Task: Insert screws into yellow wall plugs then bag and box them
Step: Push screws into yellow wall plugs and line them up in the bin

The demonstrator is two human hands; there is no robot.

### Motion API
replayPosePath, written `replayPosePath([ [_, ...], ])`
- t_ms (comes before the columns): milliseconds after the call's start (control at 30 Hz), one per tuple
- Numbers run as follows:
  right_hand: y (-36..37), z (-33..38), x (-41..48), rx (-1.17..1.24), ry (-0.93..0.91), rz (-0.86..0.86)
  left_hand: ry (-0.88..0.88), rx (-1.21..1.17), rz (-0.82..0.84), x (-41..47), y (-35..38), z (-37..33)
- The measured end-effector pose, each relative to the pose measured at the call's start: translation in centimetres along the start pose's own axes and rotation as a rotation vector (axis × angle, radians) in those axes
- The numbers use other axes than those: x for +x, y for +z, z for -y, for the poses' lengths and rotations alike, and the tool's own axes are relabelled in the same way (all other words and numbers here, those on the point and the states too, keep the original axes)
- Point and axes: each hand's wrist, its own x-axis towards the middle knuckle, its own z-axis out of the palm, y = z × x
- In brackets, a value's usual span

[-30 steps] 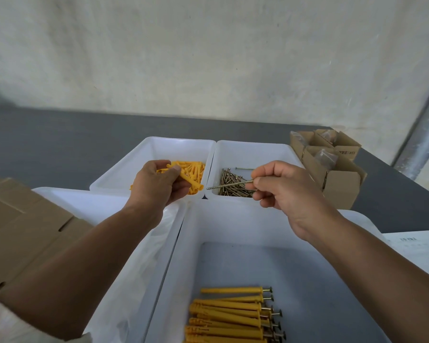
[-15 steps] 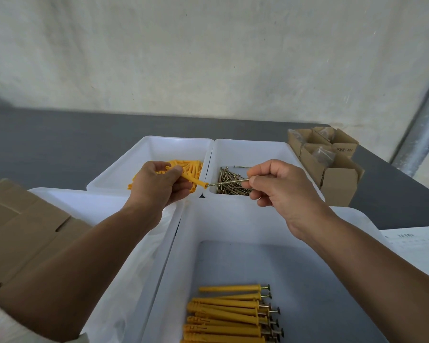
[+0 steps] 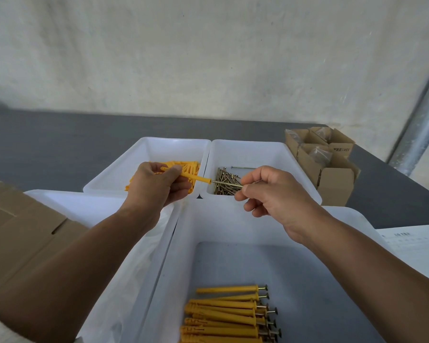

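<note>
- A yellow plug (image 3: 195, 177) was pinched in the left hand (image 3: 156, 186), its fingers clamped on it, above the plug bin (image 3: 144, 157).
- A screw (image 3: 227, 183) was gripped by the right hand (image 3: 273, 194) (fingers closed on its head end), its tip at the plug's mouth.
- Finished plugs (image 3: 227, 315) lay in the near bin (image 3: 183, 243).

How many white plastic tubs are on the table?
4. The far-left tub holds loose yellow plugs, the far-right tub holds screws, the near-left tub is partly behind the forearm, and the near-right tub holds finished plugs. None seems hidden.
</note>
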Motion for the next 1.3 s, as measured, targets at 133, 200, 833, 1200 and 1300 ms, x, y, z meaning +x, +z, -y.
replayPosePath([
  [133,0.1,-0.2,0.0,-0.052,0.013,0.049,0.028,0.036,0.044,-0.4,0.2,-0.1],
  [200,0.1,-0.2,0.0,-0.073,0.019,0.077,0.045,0.073,0.066,-0.7,0.4,-0.2],
  [833,-0.9,-0.4,-0.6,-0.476,0.066,0.553,0.191,0.332,0.251,-1.8,0.6,0.0],
  [1200,-0.1,-2.0,-1.0,-0.944,0.271,0.84,0.425,0.88,-0.133,-0.4,-0.3,1.0],
  [1300,0.2,-2.3,-1.0,-0.97,0.257,0.833,0.376,1.017,-0.138,0.3,-0.7,1.4],
])
